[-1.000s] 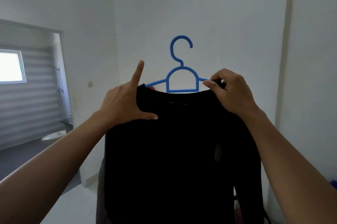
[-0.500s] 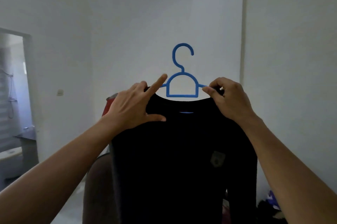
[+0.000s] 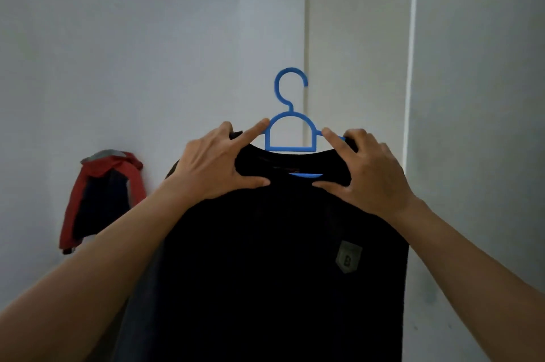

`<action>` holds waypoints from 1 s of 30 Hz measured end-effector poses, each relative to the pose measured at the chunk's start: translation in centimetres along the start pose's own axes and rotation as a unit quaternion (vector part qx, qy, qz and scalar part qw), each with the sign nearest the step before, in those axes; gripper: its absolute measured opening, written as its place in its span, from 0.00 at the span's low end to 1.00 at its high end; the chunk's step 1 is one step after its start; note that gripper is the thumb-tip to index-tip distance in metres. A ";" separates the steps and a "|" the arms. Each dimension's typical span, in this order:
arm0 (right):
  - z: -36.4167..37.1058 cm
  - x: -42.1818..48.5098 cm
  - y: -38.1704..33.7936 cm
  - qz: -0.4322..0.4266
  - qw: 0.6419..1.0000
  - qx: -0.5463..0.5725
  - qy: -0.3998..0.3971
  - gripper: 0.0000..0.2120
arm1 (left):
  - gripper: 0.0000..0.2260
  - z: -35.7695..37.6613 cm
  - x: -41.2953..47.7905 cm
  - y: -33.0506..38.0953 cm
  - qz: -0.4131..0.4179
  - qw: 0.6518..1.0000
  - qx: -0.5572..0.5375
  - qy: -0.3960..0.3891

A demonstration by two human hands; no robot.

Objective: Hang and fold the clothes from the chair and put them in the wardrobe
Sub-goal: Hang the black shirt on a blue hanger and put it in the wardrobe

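At the neckline of the black shirt (image 3: 280,258), the left hand (image 3: 212,167) is closed on the fabric. Its thumb is pressed on the front below the collar, its other fingers are curled over the shoulder, and its index finger is stretched out to touch the blue hanger (image 3: 290,149). A matching hold is made by the right hand (image 3: 368,173), with the thumb spread low on the front and the fingertips laid at the hanger's other arm.

A second ago the left index finger was raised clear of the hanger and the right hand was only pinching the shoulder. Both shoulders are now gripped evenly, so the shirt is judged to be seated on the hanger and ready to be carried.

Both forearms are raised and stretched forward, meeting at the collar. The shirt is held up in the air with the hook upright and caught on nothing.

The view has also been swung away from the doorway. A red-and-dark jacket (image 3: 97,193) is now seen against the wall (image 3: 147,52), and a tall white panel (image 3: 472,96) stands to the right. Whether that is the wardrobe cannot be told.
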State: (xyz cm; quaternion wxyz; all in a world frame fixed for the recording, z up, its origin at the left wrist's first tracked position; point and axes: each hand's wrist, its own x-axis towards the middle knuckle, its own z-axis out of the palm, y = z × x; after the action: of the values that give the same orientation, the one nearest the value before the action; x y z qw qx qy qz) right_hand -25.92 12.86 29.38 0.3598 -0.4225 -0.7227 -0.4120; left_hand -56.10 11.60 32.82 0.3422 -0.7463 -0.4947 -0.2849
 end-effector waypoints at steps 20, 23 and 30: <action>-12.4 -17.5 24.1 0.228 0.958 -0.152 -0.081 0.44 | 0.44 7.2 13.5 31.5 0.191 0.970 -0.144 0.048; -12.7 -20.0 27.7 0.258 0.950 -0.149 -0.089 0.45 | 0.44 8.8 15.4 36.2 0.211 0.964 -0.159 0.043; -13.3 -25.1 35.0 0.331 0.930 -0.153 -0.057 0.43 | 0.45 11.5 19.6 46.3 0.253 0.953 -0.160 0.043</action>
State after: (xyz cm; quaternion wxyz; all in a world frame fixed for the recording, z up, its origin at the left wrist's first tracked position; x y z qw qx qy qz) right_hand 17.79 3.61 23.12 0.3652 -0.7100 -0.4895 -0.3505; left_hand -5.02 18.52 30.24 0.3004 -0.8790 -0.2223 -0.2962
